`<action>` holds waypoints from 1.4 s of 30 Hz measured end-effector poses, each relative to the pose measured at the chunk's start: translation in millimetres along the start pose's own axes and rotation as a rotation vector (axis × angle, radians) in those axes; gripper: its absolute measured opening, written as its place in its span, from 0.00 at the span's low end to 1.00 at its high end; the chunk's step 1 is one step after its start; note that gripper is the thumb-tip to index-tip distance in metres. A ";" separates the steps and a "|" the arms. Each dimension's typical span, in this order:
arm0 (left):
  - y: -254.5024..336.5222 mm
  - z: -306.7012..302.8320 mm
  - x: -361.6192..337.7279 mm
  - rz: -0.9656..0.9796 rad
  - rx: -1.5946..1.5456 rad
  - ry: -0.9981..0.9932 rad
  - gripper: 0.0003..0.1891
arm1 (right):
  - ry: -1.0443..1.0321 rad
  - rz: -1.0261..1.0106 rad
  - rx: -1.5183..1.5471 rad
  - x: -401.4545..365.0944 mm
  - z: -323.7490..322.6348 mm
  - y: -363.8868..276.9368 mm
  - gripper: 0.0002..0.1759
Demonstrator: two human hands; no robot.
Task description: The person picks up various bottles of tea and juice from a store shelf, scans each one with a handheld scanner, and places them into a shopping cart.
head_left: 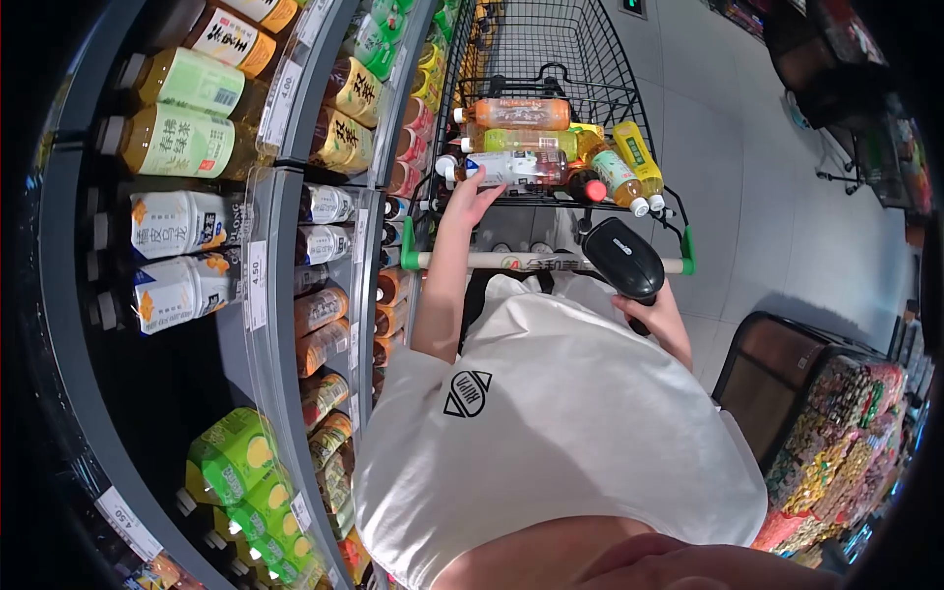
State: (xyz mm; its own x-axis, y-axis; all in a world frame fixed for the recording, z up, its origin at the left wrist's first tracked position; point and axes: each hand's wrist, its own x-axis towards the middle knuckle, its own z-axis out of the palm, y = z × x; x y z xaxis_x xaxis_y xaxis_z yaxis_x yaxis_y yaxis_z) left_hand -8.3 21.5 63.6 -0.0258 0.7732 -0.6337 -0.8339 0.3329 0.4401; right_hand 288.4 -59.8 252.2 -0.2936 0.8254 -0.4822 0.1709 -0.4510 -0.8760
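My left hand [474, 201] reaches over the shopping cart's near edge, its fingers apart. Its fingertips touch a bottle with a white and dark label [521, 168], which lies on its side in the cart [629, 84]. In my right hand [654, 315] is a black handheld barcode scanner [625, 260], gripped by its handle above the cart's push bar [472, 261]. Behind the white-labelled bottle lie a yellow-green bottle [521, 141] and an orange-labelled bottle [516, 112]. To its right are a yellow bottle [637, 157], a green-labelled bottle [614, 173] and a red-capped dark bottle [588, 187].
Shelves of drinks [285, 177] with price tags run close along my left. White-labelled bottles [182, 224] stand on one shelf, and green-wrapped packs [251, 482] sit lower. A display of packaged goods [836, 423] is at right. Grey tiled floor [723, 187] lies beside the cart.
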 end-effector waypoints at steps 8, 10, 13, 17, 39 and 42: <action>1.8 0.4 -24.7 0.085 0.407 0.043 0.22 | -0.078 0.048 -0.006 17.8 1.7 2.4 0.17; -5.3 10.8 -32.9 0.160 0.516 0.263 0.25 | -0.088 0.057 -0.011 21.6 1.5 2.3 0.17; -18.0 12.5 -44.3 0.323 0.707 0.402 0.31 | -0.075 0.059 -0.004 25.7 2.9 1.9 0.16; -27.0 0.3 -50.7 0.642 1.168 0.519 0.34 | -0.122 0.026 -0.002 32.9 0.8 -1.4 0.15; -12.2 3.7 -14.8 0.948 1.545 0.189 0.32 | -0.068 -0.076 0.065 42.2 -20.8 11.6 0.12; -8.8 1.3 0.2 0.901 1.600 0.136 0.33 | -0.046 -0.080 0.068 41.0 -20.7 12.3 0.12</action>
State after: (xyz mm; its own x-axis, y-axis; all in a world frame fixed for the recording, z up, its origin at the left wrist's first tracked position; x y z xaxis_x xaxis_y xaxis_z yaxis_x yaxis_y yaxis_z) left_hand -0.3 19.5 60.4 -0.2215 0.9697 0.1036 0.7138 0.0888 0.6947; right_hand 298.0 -24.5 221.8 -0.3470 0.8440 -0.4090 0.0817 -0.4072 -0.9097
